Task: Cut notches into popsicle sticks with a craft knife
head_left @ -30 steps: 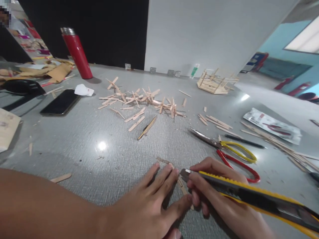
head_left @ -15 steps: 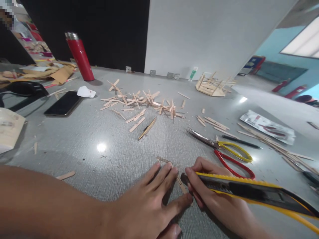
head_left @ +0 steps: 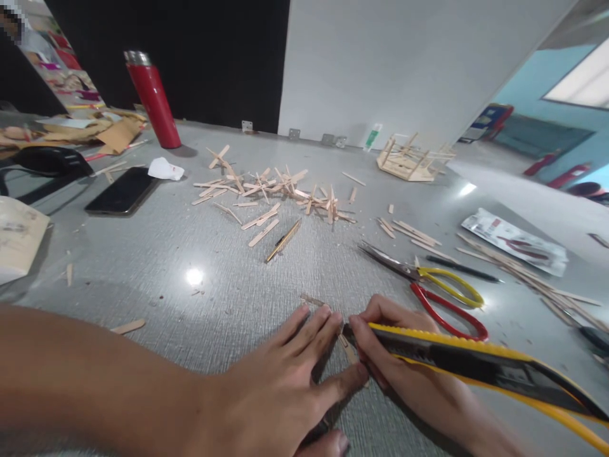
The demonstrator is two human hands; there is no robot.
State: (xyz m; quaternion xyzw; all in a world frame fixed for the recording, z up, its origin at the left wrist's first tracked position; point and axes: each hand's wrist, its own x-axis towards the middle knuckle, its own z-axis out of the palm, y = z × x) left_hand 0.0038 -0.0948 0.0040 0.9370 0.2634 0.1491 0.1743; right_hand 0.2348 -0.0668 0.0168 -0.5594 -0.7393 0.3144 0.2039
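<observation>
My left hand [head_left: 295,381] lies palm down with its fingers spread. Its fingertips press a thin wooden craft stick [head_left: 349,349] against the tabletop, covering part of it. A small slot shows in the stick between the index finger and thumb. In my right hand [head_left: 413,387] is a yellow and black utility knife [head_left: 466,358], gripped like a pen near its front end. The knife's tip meets the stick beside my left index finger; the blade itself is hardly visible.
Scissors [head_left: 419,273] with red and yellow handles lie beyond my right hand, near a black pen [head_left: 464,269]. Craft sticks [head_left: 285,184] are heaped further back. A gold pen [head_left: 283,240], phone [head_left: 122,191], red bottle [head_left: 155,101] and wooden stick frame [head_left: 412,162] are also on the table.
The knife's tip has shifted slightly left, closer to my left index finger. My left hand keeps its place on the stick. The whole view has tilted a little.
</observation>
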